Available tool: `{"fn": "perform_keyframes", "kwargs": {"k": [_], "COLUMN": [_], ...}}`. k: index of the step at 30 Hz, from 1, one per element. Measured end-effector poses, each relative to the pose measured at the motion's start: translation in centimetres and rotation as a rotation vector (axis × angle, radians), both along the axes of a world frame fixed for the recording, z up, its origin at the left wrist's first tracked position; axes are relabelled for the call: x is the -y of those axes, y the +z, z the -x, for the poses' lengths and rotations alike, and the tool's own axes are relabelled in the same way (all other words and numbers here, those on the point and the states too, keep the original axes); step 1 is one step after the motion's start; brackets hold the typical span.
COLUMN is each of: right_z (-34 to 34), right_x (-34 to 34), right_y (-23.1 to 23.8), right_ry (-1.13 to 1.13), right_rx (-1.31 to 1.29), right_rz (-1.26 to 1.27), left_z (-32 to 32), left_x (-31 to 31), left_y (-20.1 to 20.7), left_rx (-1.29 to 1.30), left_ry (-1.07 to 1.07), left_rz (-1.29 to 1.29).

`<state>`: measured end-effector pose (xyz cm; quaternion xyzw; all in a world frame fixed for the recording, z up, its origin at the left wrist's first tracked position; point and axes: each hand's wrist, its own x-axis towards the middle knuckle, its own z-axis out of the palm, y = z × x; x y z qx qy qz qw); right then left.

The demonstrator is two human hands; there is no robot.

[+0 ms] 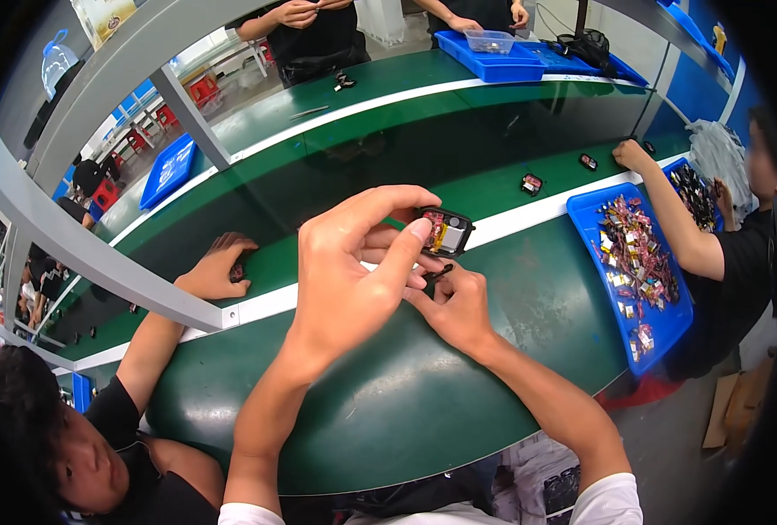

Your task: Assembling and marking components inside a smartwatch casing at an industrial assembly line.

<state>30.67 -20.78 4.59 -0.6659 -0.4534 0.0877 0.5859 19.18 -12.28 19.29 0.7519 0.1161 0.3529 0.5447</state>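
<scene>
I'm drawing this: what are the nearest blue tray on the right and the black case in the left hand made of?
Blue tray: likely smooth plastic; its even colour and raised rim look moulded. Black case: perhaps hard, smooth plastic by its rounded corners; metal is possible.

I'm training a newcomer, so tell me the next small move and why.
Probably bring the small dark piece in the right hand up to the black casing: the left hand holds it with its wired inside exposed, and the piece shows just below.
</scene>
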Motion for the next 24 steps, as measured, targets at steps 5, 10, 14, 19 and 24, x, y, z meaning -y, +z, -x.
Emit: {"fn": "perform_keyframes", "kwargs": {"k": [5, 10, 14, 19, 24], "right_z": [-0.18, -0.12, -0.06, -0.13, -0.07], "right_x": [0.25, -0.20, -0.22, -0.21, -0.18], "right_y": [-0.02, -0.64, -0.68, -0.66, -0.55], "right_ry": [-0.003, -0.018, -0.012, -0.013, -0.004], "right_rx": [0.000, -0.017, -0.034, -0.020, -0.040], "right_rz": [0.049, -0.036, -0.042, -0.047, -0.040], "left_z": [0.13, 0.13, 0.17, 0.15, 0.21], "left_x": [-0.09, -0.44, -0.47, -0.46, -0.54], "left_y": [0.01, -0.11, -0.13, -0.16, -0.14], "left_rx": [0.035, 0.064, 0.072, 0.076, 0.069], "left_ry": [-0.021, -0.083, -0.088, -0.097, -0.087], "left_rz": [-0.032, -0.094, -0.087, -0.072, -0.092]}}
